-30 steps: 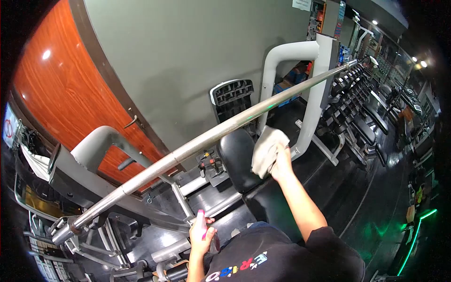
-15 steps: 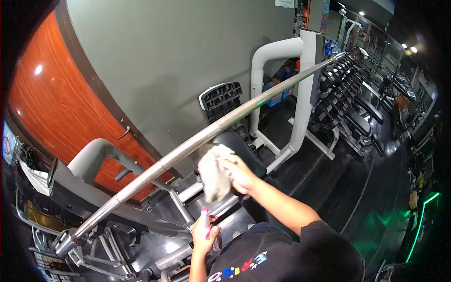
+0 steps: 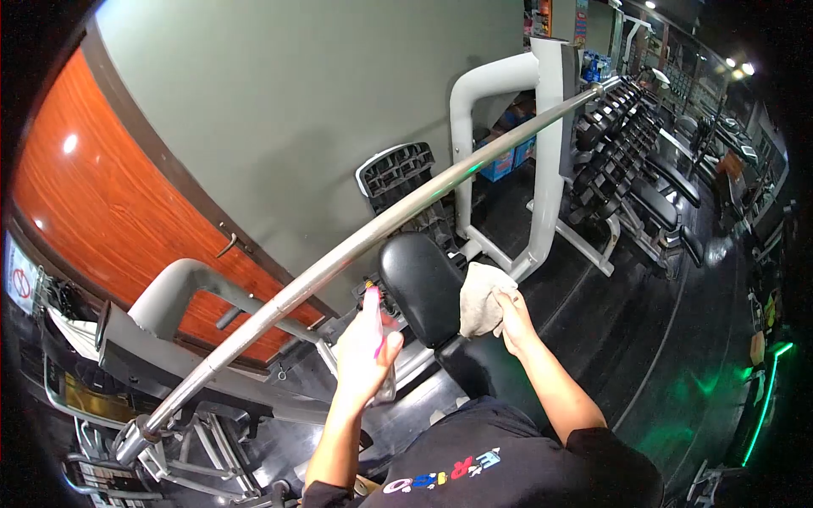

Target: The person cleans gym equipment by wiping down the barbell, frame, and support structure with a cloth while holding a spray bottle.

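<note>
My left hand (image 3: 362,351) is closed around a spray bottle (image 3: 373,317) with a pink and white head, held upright just below the long barbell bar (image 3: 356,244). Part of the bottle's clear body shows under the hand. On the right, my right hand (image 3: 517,326) grips a pale, crumpled cloth (image 3: 483,300), which hangs apart from the bar. Between the two hands is the black padded bench backrest (image 3: 417,284). The metal bar runs diagonally across the view, above both hands.
Light grey rack uprights (image 3: 549,161) stand at the right, with a dumbbell rack (image 3: 614,152) beyond. A wooden door (image 3: 127,220) and grey wall (image 3: 296,93) lie behind the bar. Another grey frame arm (image 3: 169,292) is at the left.
My right hand has moved right and away from the bar with the cloth. My left hand has risen toward the bar with the spray bottle.
</note>
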`<state>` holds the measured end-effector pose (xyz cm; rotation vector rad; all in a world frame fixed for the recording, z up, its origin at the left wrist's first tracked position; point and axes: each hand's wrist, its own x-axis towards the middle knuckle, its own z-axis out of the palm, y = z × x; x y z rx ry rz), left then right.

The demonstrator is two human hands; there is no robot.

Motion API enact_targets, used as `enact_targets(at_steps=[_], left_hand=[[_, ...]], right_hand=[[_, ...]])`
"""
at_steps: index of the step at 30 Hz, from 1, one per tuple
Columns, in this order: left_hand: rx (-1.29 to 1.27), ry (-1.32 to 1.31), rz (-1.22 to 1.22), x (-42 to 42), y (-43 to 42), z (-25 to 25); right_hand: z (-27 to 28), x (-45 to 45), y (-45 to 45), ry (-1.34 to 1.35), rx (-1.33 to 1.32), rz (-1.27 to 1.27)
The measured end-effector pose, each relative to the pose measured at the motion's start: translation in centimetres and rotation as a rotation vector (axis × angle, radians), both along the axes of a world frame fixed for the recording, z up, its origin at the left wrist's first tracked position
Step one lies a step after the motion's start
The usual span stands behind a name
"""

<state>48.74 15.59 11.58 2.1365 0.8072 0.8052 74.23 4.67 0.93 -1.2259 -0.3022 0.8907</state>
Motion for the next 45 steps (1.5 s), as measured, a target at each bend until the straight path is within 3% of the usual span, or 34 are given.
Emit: enact_targets(at_steps=[2,4,6,11,16,17,19,20,22,24,26,27,29,30,32,34,38,40,42,45], left_hand=[[-0.084,-0.196,-0.062,2.3,0.6,1.1],[-0.085,-0.204,-0.09,4.4,0.4,3.0],[-0.272,-0.272,0.014,6.2,0.2,4.1],[-0.262,-0.178,0.008,8.4,1.2,3.1],[-0.195,-0.341,-0.002,9.4,0.8,2.3],[-0.158,-0.275,0.01,9.1,0.7,2.0],[-0.019,-0.045,0.01,7.6,1.1,1.2],[-0.105,-0.136,-0.01,6.8,0.5,1.0],[-0.02,-0.058,-0.049,4.6,0.5,-1.1],[-0.092,-0.113,-0.041,2.8,-0.4,-3.1],[-0.168,-0.168,-0.036,1.2,-1.3,-4.0],[-0.262,-0.199,-0.007,0.8,-1.9,-4.0],[-0.331,-0.243,0.038,0.0,-2.8,-4.3],[-0.337,-0.248,0.034,-0.4,-3.0,-4.5],[-0.324,-0.223,0.068,-1.2,-3.4,-5.0],[-0.36,-0.197,0.079,-2.3,-3.3,-6.1],[-0.434,-0.215,0.029,-3.9,-3.2,-9.9],[-0.592,-0.232,-0.022,-4.0,-3.2,-10.4],[-0.597,-0.185,-0.071,-3.8,-2.7,-11.4],[-0.564,-0.11,-0.179,-3.3,-1.8,-11.7]], right_hand=[[0.6,0.0,0.0,-0.015,-0.003,0.001],[1.5,-0.1,-0.3,-0.032,-0.005,0.0],[2.3,0.1,-0.9,-0.098,-0.029,0.009],[0.7,2.1,-2.7,-0.147,0.005,0.04],[1.3,3.5,-4.0,-0.169,-0.095,-0.022],[1.1,3.7,-4.1,-0.176,-0.09,-0.017],[0.9,4.7,-3.6,-0.033,0.041,-0.04],[0.4,5.7,-2.9,-0.044,0.048,-0.033],[0.0,6.8,-1.6,-0.072,0.15,-0.216],[1.9,8.2,0.5,-0.138,0.242,-0.321],[7.3,7.9,3.3,-0.122,0.431,-0.47],[9.4,7.9,5.0,-0.185,0.46,-0.557],[9.2,9.7,8.7,-0.642,0.499,-0.441],[10.3,8.2,10.1,-0.649,0.494,-0.441],[12.7,2.3,13.7,-1.449,0.337,-0.598],[11.5,-2.5,14.8,-1.451,0.494,-0.411],[12.9,-7.7,12.4,-1.621,0.354,-0.091],[13.5,-6.8,12.0,-1.674,0.3,-0.093],[14.2,-5.2,12.2,-1.886,0.301,-0.066],[16.6,-3.8,12.8,-1.987,0.247,-0.013]])
